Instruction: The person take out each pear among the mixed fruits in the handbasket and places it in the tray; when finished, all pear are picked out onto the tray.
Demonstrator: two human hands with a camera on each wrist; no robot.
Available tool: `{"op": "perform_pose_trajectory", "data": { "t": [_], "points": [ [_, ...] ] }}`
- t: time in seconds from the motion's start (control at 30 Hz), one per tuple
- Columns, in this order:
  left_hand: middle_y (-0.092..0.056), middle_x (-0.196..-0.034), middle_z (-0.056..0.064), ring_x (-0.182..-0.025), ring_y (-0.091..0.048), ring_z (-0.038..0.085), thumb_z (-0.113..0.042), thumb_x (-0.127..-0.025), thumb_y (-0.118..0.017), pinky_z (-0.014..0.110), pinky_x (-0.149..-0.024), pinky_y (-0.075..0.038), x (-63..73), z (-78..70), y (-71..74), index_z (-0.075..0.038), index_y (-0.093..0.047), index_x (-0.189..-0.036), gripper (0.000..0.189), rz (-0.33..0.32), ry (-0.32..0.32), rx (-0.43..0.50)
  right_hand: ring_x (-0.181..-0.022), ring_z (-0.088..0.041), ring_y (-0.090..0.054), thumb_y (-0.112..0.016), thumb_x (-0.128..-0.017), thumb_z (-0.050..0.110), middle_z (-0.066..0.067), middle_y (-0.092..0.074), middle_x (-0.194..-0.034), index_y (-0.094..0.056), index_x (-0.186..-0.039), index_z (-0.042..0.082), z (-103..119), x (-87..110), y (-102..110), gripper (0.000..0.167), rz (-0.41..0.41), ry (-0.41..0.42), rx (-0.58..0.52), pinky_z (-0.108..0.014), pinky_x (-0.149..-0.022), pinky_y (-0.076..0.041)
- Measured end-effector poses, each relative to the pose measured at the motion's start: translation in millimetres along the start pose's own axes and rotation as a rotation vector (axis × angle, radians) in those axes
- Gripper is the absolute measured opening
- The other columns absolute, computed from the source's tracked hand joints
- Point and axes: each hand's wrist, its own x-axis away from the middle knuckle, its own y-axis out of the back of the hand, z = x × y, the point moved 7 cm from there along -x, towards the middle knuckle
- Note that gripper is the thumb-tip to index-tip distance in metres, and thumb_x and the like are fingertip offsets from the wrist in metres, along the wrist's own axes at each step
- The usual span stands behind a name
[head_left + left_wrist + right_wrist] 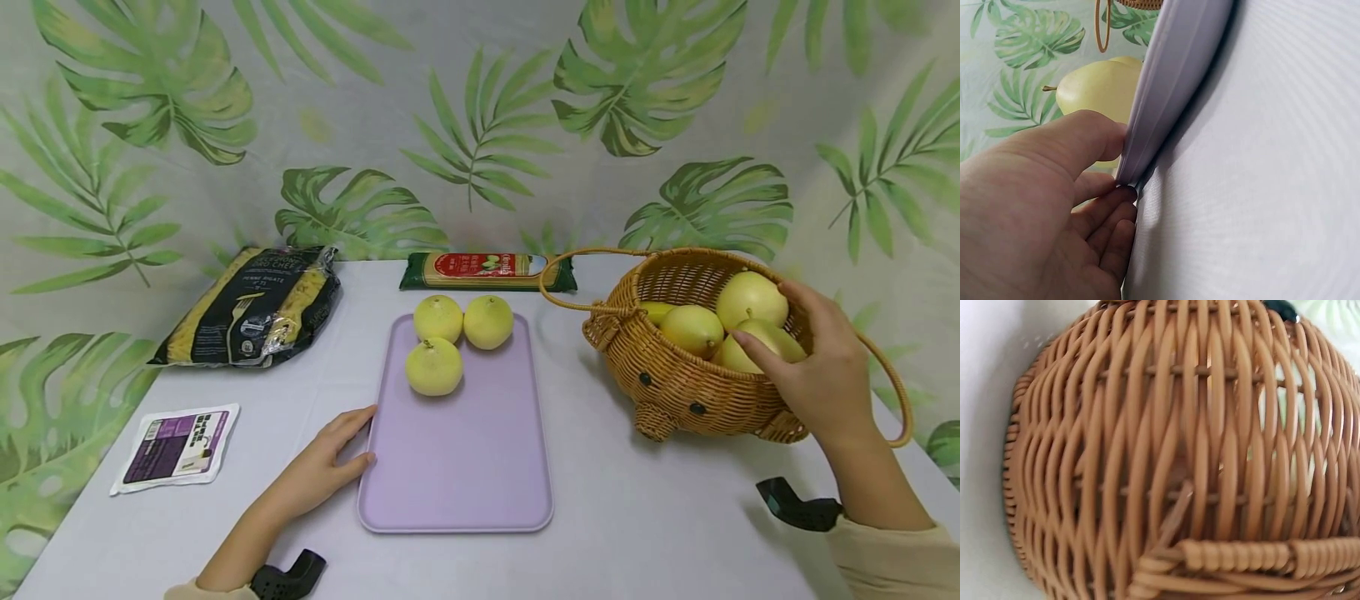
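My left hand (330,462) rests at the left edge of a lilac tray (465,467). In the left wrist view, its thumb and fingertips touch the tray's rim (1169,94). Three round yellow pears (435,367) sit at the tray's far end. Over at the right, my right hand (828,367) reaches over the rim of a pig-faced wicker basket (697,387). Its thumb lies over the front pear (757,342), while the fingers spread beside the rear pear (752,302). The right wrist view shows basket weave (1166,425), not the fingers.
Another pear (692,331) and a yellow-green piece (656,312) lie in the basket. Its looped handle (562,304) sticks out left, near a pasta packet (487,271) at the back. A black penne bag (251,308) and a flat white-purple pouch (177,446) lie left.
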Motion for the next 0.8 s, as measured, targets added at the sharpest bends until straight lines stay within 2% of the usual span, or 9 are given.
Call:
{"op": "perform_pose_trajectory", "data": {
  "t": [0.17,0.37,0.63,0.8],
  "points": [
    [-0.037,-0.135,0.007,-0.127,-0.027,0.028,-0.022,-0.087,-0.06,0.05,-0.101,-0.024,-0.1,1.0,0.4,-0.006,-0.033,-0.139,0.061,-0.007,-0.007,-0.005,-0.11,-0.034,-0.047,-0.079,-0.068,0.017,-0.022,-0.052,-0.119,-0.05,-0.126,0.002,-5.7,2.9,0.8,0.066,-0.001,-0.012,0.013,-0.009,-0.091,-0.028],
    [-0.037,-0.135,0.007,-0.127,-0.027,0.026,-0.021,-0.087,-0.06,0.048,-0.101,-0.024,0.2,0.1,-0.2,-0.006,-0.033,-0.139,0.061,-0.003,-0.001,0.0,-0.113,-0.034,-0.045,-0.079,-0.067,0.009,-0.022,-0.051,-0.12,-0.049,-0.127,0.001,-10.0,5.2,0.5,0.068,0.032,-0.05,0.037,-0.007,-0.091,-0.026],
    [-0.038,-0.135,0.008,-0.127,-0.028,0.027,-0.021,-0.087,-0.06,0.049,-0.101,-0.025,-0.5,0.4,0.3,-0.005,-0.033,-0.139,0.061,-0.01,-0.013,-0.013,-0.12,-0.028,-0.039,-0.077,-0.069,0.006,-0.02,-0.049,-0.124,-0.045,-0.129,0.002,-15.2,6.3,-0.5,0.068,0.126,-0.11,0.044,-0.007,-0.093,-0.021],
    [-0.038,-0.135,0.008,-0.127,-0.028,0.027,-0.023,-0.087,-0.06,0.049,-0.101,-0.024,-0.6,1.5,0.1,-0.006,-0.033,-0.139,0.061,-0.009,-0.007,-0.014,-0.117,-0.035,-0.039,-0.074,-0.073,0.011,-0.022,-0.047,-0.124,-0.045,-0.13,0.003,-20.8,7.1,-2.6,0.065,0.21,-0.173,0.051,-0.005,-0.089,-0.021]
  ]
}}
